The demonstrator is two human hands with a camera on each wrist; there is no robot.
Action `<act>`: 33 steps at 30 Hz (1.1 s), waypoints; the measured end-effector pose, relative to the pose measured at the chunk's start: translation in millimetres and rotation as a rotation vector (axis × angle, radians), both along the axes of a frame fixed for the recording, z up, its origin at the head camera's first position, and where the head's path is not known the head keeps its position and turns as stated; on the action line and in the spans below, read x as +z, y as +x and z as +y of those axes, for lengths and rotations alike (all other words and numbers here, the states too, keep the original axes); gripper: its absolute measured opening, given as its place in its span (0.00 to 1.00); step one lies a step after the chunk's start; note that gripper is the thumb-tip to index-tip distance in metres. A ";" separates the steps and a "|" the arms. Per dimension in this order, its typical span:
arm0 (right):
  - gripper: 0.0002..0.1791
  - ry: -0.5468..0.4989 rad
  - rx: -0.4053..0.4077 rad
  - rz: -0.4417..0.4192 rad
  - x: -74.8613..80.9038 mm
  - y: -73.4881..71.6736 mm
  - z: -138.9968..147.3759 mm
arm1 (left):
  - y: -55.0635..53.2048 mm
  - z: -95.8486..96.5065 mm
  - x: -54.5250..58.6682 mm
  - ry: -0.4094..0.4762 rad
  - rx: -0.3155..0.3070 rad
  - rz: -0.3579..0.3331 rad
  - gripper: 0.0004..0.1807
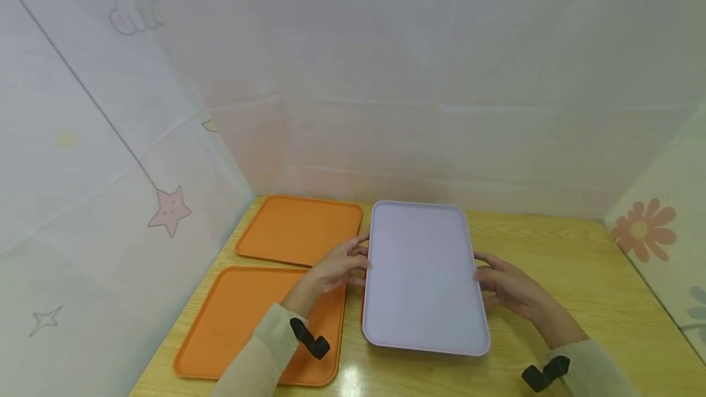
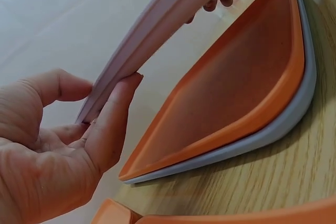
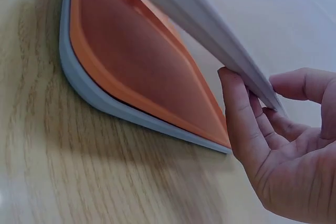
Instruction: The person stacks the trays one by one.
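Note:
Both hands hold a pale lilac tray (image 1: 421, 280) by its long sides, raised above the table. My left hand (image 1: 337, 267) pinches its left edge, thumb on top and fingers beneath. On the opposite edge, my right hand (image 1: 510, 287) grips the same way. Under the lifted tray, the wrist views show an orange tray (image 2: 231, 77) stacked on a pale grey-blue tray (image 3: 100, 95); from the head view this stack is almost wholly hidden. The lilac tray's underside (image 2: 157, 24) faces the left wrist camera.
Two more orange stacks or trays lie to the left: a back orange tray (image 1: 300, 230) and a front orange tray (image 1: 248, 317), partly behind the left forearm. The wooden table (image 1: 584, 274) meets a sheet-covered back wall (image 1: 441, 78) and side walls with printed figures.

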State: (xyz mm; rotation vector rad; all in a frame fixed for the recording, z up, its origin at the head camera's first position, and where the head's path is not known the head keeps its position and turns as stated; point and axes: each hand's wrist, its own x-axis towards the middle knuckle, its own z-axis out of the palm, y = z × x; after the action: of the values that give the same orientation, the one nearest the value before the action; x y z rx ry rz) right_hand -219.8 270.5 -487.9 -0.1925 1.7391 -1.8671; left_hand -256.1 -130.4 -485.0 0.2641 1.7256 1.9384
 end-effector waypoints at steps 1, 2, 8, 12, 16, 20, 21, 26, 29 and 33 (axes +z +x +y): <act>0.41 0.003 -0.001 -0.003 -1.2 -0.3 -0.6 | -0.3 -0.2 -0.5 -0.009 0.001 0.001 0.46; 0.42 0.004 0.001 -0.004 -2.3 -0.7 -1.1 | -0.6 -0.3 -1.5 -0.018 0.004 0.000 0.46; 0.42 0.016 -0.012 -0.020 -7.0 -3.2 -2.0 | -1.6 0.7 -6.2 -0.048 0.021 -0.013 0.45; 0.42 0.023 -0.025 -0.023 -10.6 -5.4 -2.1 | -3.4 2.3 -10.1 -0.062 0.033 -0.022 0.46; 0.41 0.027 -0.028 -0.024 -15.3 -7.6 -3.3 | -5.3 3.4 -13.7 -0.077 0.042 -0.027 0.46; 0.41 0.031 -0.034 -0.024 -19.5 -9.2 -4.4 | -6.3 3.9 -15.6 -0.086 0.048 -0.027 0.45; 0.41 0.035 -0.034 -0.021 -20.2 -9.6 -4.6 | -6.6 3.9 -15.9 -0.085 0.048 -0.024 0.45; 0.41 0.053 -0.048 -0.019 -22.8 -11.4 -6.2 | -9.7 4.2 -19.0 -0.097 0.063 -0.019 0.43; 0.41 0.064 -0.057 -0.021 -24.2 -12.9 -7.2 | -11.3 5.2 -20.0 -0.111 0.079 -0.023 0.42; 0.41 0.089 -0.081 -0.026 -25.9 -14.5 -8.5 | -12.1 7.0 -19.6 -0.140 0.089 -0.010 0.41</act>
State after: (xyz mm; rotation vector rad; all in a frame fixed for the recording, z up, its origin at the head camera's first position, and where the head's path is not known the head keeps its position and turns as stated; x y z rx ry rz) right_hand -234.3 261.9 -513.8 -0.0640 1.8322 -1.8354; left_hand -268.2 -123.4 -504.6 0.1282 1.8854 1.8652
